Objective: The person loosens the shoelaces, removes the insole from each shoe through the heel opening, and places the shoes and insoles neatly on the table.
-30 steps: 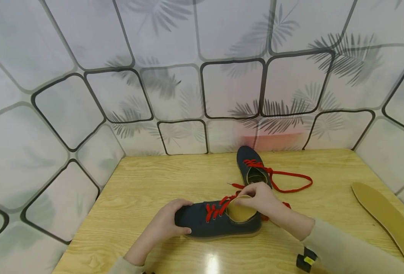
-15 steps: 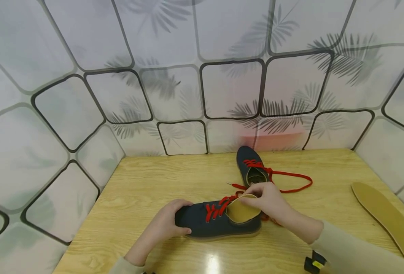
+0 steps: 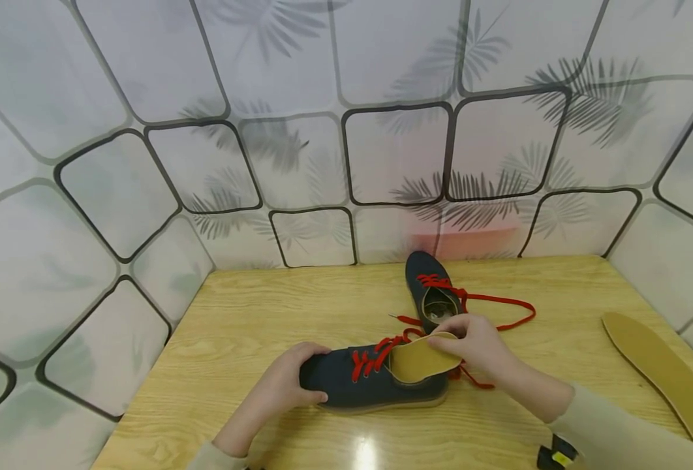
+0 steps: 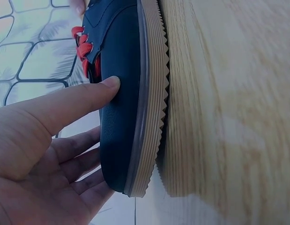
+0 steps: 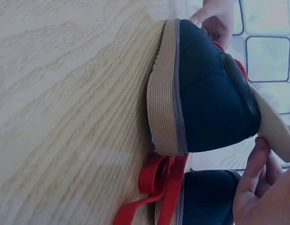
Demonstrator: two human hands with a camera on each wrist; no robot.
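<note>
A dark blue shoe (image 3: 352, 388) with red laces (image 3: 370, 362) lies sideways on the table, toe to the left. My left hand (image 3: 290, 378) grips its toe, thumb on the near side; the left wrist view shows the thumb pressed on the toe upper (image 4: 119, 122). At the shoe's opening, my right hand (image 3: 481, 343) pinches the heel end of a tan insole (image 3: 419, 360). That end sticks out over the heel collar, and the front part is hidden inside the shoe. In the right wrist view the insole (image 5: 271, 122) slants out past the heel (image 5: 215, 112).
A second dark blue shoe (image 3: 423, 264) stands behind, toe toward the wall, its red lace (image 3: 508, 300) looped out to the right. Another tan insole (image 3: 658, 365) lies at the table's right side. A patterned curtain-like wall (image 3: 311, 163) encloses the back and sides of the wooden table (image 3: 276, 300).
My right hand has moved right and slightly back, drawing the insole's heel end further out of the shoe. The left hand and the shoe stay in place.
</note>
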